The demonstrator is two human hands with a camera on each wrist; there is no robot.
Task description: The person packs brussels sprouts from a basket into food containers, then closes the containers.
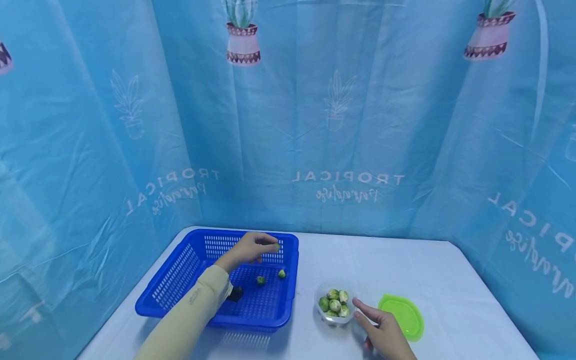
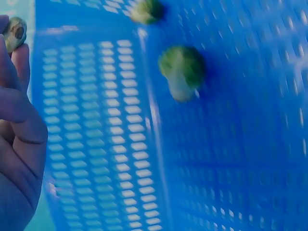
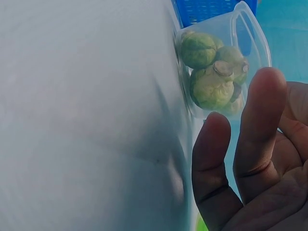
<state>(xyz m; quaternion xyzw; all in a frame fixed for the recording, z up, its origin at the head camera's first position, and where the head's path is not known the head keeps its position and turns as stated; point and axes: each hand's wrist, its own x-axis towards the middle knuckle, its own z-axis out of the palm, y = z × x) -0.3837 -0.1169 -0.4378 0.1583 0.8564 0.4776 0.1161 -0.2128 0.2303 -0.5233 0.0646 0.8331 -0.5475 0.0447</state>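
My left hand pinches a Brussels sprout between thumb and fingertips, over the far right part of a blue plastic basket. Two more sprouts lie on the basket floor, one near the middle and one by the right wall. To the right, a clear plastic container holds several Brussels sprouts. My right hand is beside that container, fingers extended and slightly bent, fingertips right at its side wall.
A bright green lid lies on the white tabletop behind my right hand. Inside the basket, a small black object shows partly under my left sleeve. Blue printed curtains surround the table at the back and sides.
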